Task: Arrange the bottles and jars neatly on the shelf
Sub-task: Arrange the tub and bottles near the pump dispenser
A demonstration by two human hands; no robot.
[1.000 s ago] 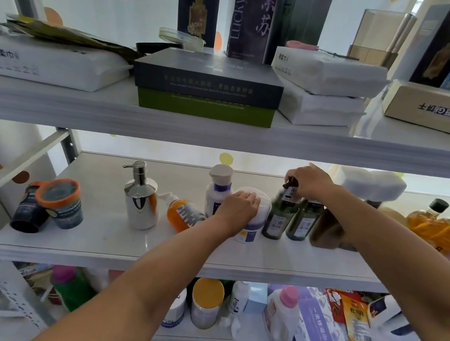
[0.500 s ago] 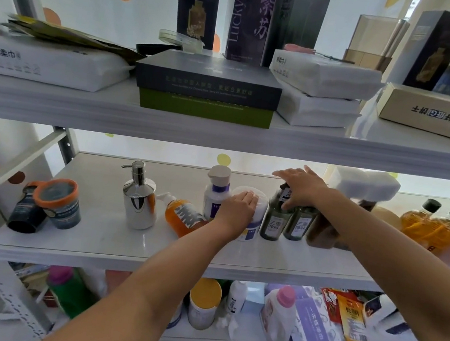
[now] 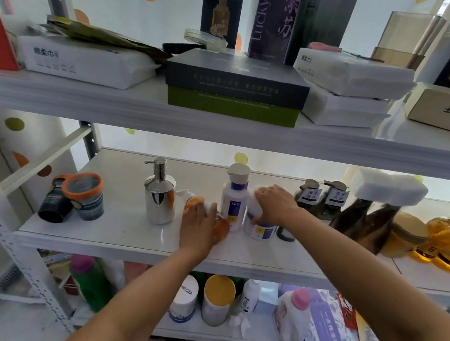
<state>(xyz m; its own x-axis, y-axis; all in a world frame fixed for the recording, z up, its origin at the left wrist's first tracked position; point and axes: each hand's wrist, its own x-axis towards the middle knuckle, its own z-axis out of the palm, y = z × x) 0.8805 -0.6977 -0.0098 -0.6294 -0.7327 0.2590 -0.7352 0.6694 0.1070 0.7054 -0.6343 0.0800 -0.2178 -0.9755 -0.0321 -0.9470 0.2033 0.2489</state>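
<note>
Left hand (image 3: 200, 224) is laid over the orange bottle (image 3: 221, 229), which lies on its side on the middle shelf (image 3: 121, 239), near the front, just beside the white pump bottle (image 3: 233, 197). The frame's blurred there, so I can't tell if I'm actually gripping it or only resting on it. Right hand (image 3: 273, 206) holds the white jar (image 3: 257, 228) from above, fingers curled over the lid. The jar is upright, just right of the pump bottle.

Risks as I see them:
- the orange bottle is round and lying down, so with a loose grip it rolls toward the shelf lip
- standing it up swings its cap end toward the chrome dispenser (image 3: 158, 192) or the pump bottle. Both are tall and narrow and could tip
- the pump bottle is wedged between my hands, so sliding the jar left shoves it over
- a lid-only hold on the jar means that if the lid's loose, lifting leaves the body behind
- my right forearm passes just in front of the dark green bottles (image 3: 308, 199), and a careless pull-back clips them

The two tipped jars (image 3: 81, 196) far left are well apart and not at risk
</note>
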